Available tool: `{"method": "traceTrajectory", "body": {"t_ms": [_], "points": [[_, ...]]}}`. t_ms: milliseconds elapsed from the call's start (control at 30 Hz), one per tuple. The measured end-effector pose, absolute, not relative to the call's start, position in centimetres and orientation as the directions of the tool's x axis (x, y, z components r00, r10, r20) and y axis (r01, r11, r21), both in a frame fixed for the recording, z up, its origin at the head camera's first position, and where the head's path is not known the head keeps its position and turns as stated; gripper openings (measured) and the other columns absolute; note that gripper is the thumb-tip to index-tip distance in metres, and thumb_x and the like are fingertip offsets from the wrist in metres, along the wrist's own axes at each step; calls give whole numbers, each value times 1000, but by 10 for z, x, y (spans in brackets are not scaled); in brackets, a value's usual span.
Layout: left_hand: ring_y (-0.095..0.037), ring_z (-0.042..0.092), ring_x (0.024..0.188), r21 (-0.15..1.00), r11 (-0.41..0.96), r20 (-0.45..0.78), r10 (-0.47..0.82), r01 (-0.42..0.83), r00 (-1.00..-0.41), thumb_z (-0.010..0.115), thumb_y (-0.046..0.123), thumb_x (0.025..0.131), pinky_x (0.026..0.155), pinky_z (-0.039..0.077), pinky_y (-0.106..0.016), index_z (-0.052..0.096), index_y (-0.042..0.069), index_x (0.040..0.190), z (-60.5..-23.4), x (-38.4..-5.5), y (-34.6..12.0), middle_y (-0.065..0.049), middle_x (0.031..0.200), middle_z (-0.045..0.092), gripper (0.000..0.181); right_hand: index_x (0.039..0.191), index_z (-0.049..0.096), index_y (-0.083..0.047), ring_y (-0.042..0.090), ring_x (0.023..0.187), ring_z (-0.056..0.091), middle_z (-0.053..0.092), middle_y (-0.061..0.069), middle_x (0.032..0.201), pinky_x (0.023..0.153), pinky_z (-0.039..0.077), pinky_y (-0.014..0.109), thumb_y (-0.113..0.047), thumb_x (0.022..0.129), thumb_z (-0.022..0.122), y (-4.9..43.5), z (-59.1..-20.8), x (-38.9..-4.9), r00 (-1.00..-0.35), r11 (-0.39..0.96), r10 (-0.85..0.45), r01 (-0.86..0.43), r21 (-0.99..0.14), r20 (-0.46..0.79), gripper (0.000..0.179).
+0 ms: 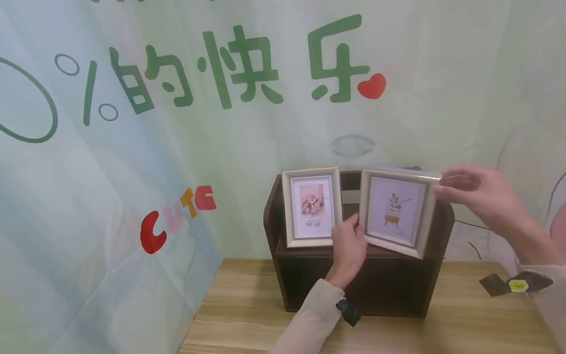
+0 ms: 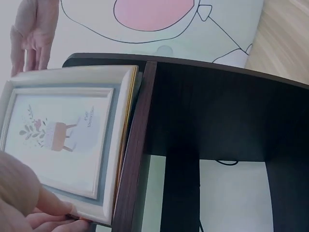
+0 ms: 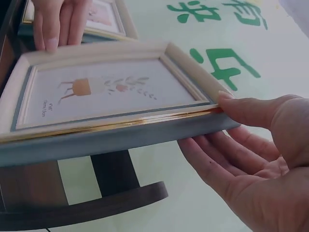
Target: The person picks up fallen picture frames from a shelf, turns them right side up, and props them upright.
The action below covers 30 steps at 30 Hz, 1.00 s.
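Observation:
A picture frame with a potted-plant print (image 1: 392, 211) stands slightly tilted on the upper shelf of a dark brown rack (image 1: 358, 290). My right hand (image 1: 491, 196) pinches its upper right corner; in the right wrist view the thumb (image 3: 251, 111) lies on the front edge and the fingers reach behind. My left hand (image 1: 349, 246) holds the lower left edge of the same frame, thumb in front in the left wrist view, with some fingers hidden. Left of it, a second picture frame with a pink flower print (image 1: 312, 206) leans upright on the shelf, close to the left hand.
The rack stands on a wood-grain table (image 1: 239, 295), against a pale green curtain (image 1: 247, 142) printed with large characters. Below the frames is the rack's open lower compartment (image 2: 212, 111). Dark bands with cameras sit on both wrists.

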<state>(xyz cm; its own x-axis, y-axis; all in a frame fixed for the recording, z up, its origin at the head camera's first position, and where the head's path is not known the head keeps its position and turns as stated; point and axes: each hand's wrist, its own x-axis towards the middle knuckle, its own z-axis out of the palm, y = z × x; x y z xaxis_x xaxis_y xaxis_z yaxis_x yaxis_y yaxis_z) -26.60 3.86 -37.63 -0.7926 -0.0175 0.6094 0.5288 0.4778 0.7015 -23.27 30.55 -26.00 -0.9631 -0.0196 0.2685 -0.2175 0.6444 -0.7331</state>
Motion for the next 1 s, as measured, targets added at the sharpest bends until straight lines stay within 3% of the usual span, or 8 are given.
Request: {"method": "traceTrajectory", "body": {"t_ms": [100,200,300,400,533,667,800,1000], "points": [[-10,69,78,708,486,598,-26,513,-801,63,-6,96,66,54,-20,80,2,113,-375,-271,43,-13,93,82,26,131,61,-17,-16,96,58,70,-37,99,91,44,45,-48,95,75,303,-259,-224,-966,652,-20,-209,-729,258,50],[-12,72,83,726,477,576,-27,496,-817,64,-5,96,69,56,-21,80,3,116,-374,-277,46,-12,101,82,27,127,61,-17,-13,95,62,73,-34,99,89,45,40,-47,94,77,298,-260,-218,-964,650,-17,-213,-729,267,47],[-5,66,75,736,466,560,-13,491,-828,63,-5,96,62,50,-17,80,4,117,-374,-283,49,-11,98,83,28,124,62,-16,-12,93,66,75,-30,98,81,50,28,-40,93,80,292,-263,-214,-956,632,-31,-246,-735,293,44],[-3,52,62,731,461,565,2,502,-825,63,-7,95,52,38,-15,80,3,113,-373,-291,51,-12,84,80,27,126,66,-16,-12,94,68,76,-27,100,76,50,19,-38,92,82,283,-265,-211,-951,618,-42,-267,-739,308,44],[-4,42,55,733,463,561,1,498,-828,61,-7,95,48,30,-17,81,3,105,-371,-300,57,-13,72,74,24,128,74,-21,-8,97,69,78,-24,104,81,48,18,-48,90,82,271,-263,-207,-951,635,-18,-249,-732,308,47],[-5,53,64,739,482,538,0,471,-843,60,-4,96,55,43,-17,82,7,108,-370,-307,65,-9,84,80,27,119,80,-22,-1,93,70,81,-13,103,79,49,21,-51,88,82,261,-261,-204,-945,651,-2,-250,-717,327,43],[-11,71,79,727,515,531,-3,454,-847,60,-3,96,67,57,-24,82,11,111,-368,-312,72,-5,97,83,30,111,82,-16,2,85,71,82,2,103,71,51,23,-50,89,82,250,-264,-205,-936,645,-22,-281,-711,351,41],[-20,79,99,751,490,483,50,443,-874,57,-5,96,81,64,-28,80,10,119,-366,-321,76,-7,114,81,36,109,81,-6,16,80,80,81,18,107,69,59,22,-49,89,82,229,-270,-210,-925,623,-19,-308,-720,379,48]]}}
